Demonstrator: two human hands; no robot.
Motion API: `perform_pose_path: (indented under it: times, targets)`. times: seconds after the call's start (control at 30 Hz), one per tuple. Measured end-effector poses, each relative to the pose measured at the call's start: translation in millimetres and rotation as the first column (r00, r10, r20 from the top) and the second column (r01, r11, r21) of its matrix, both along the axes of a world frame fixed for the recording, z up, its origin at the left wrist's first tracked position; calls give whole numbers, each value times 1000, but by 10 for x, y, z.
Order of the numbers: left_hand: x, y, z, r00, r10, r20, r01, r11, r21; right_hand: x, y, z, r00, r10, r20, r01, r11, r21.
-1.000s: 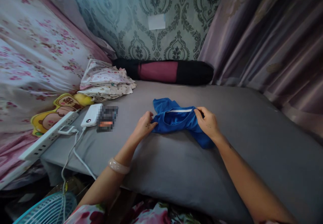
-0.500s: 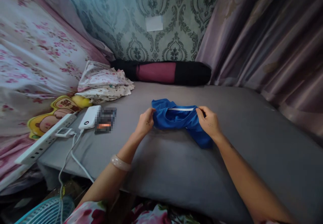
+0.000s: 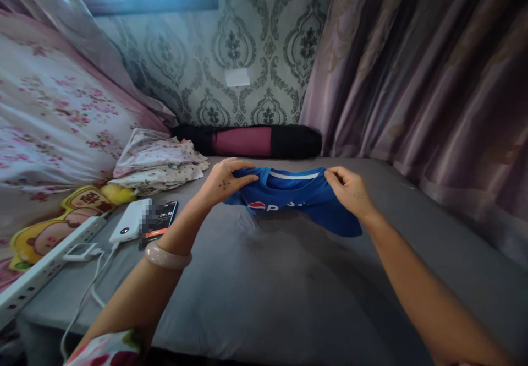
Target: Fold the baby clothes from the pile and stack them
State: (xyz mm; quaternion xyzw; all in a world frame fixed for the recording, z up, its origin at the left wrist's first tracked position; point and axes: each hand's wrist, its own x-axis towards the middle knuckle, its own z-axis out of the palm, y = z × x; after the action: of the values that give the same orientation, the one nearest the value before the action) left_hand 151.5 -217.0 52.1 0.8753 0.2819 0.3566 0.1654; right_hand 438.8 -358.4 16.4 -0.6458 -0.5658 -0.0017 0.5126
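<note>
A blue T-shirt (image 3: 289, 192) hangs stretched between my hands over the grey bed sheet (image 3: 264, 283). Its white neck tape faces up, and a round red, white and blue logo with partly folded white letters shows on the front. My left hand (image 3: 225, 181) pinches the shoulder left of the collar between thumb and fingers. At the other side of the collar, my right hand (image 3: 346, 187) grips the cloth between thumb and bent fingers. The shirt's lower part is hidden behind its front.
Left of my arm lie a phone (image 3: 163, 220), a white power bank (image 3: 132, 220) and a white power strip (image 3: 49, 269) with cables. Folded floral cloth (image 3: 160, 162) and a black and maroon roll (image 3: 243, 141) lie by the wall. Curtains (image 3: 412, 69) hang at the right.
The shirt has been lifted and spread wider, so its front logo now shows. My left hand moved left and changed its hold on the shoulder. The view has tilted upward.
</note>
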Motion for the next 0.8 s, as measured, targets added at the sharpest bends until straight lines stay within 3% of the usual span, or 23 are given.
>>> perform_pose_path:
  times: [0.2,0.37,0.47,0.53,0.63,0.8]
  targets:
    - [32,-82,444,986,-43,163,61,993,-105,91,-168,583,990,124,66,-119,990,-75]
    - [12,-88,796,939,30,343,0,996,-87,188,-265,1078,945,326,38,-310,924,-225]
    - [17,-83,1021,932,12,363,20,996,-86,216,-307,1404,936,341,88,-302,906,-296]
    - [28,-88,1182,928,-10,371,47,995,-90,237,-306,1602,947,290,142,-247,934,-258]
    - [57,-78,1409,907,-10,422,44,996,-72,296,-236,1819,954,209,214,-194,977,-86]
    - [154,50,1618,940,-12,340,51,993,-106,380,-47,2001,932,184,313,-205,978,33]
